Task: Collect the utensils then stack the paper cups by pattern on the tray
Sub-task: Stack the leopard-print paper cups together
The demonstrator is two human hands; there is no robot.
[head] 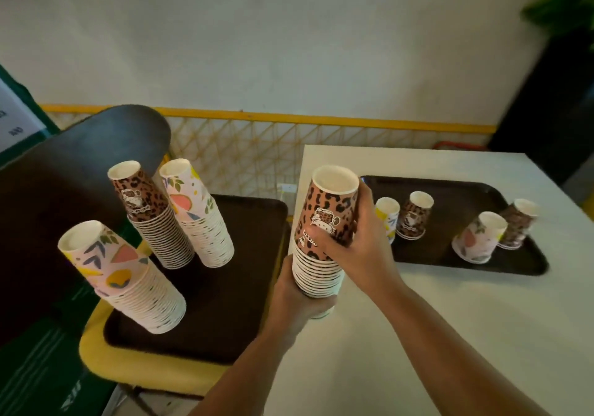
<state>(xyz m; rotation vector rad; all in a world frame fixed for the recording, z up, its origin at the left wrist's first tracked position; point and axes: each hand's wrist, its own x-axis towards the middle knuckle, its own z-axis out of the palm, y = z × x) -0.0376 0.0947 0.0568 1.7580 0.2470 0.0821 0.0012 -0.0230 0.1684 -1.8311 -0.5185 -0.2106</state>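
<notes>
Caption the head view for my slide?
Both hands hold a leopard-print cup stack between two trays of sorted cups.

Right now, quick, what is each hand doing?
Left hand: grips the bottom of the tall stack of upside-down leopard-print paper cups.
Right hand: fingers curled round the top cup of that stack.

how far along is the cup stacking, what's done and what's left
Done: three tall stacks, one leopard stack and two floral, stand on the chair tray. In hand: both hands, left and right, hold another leopard stack. Left: small upside-down cups on the table tray.
</notes>
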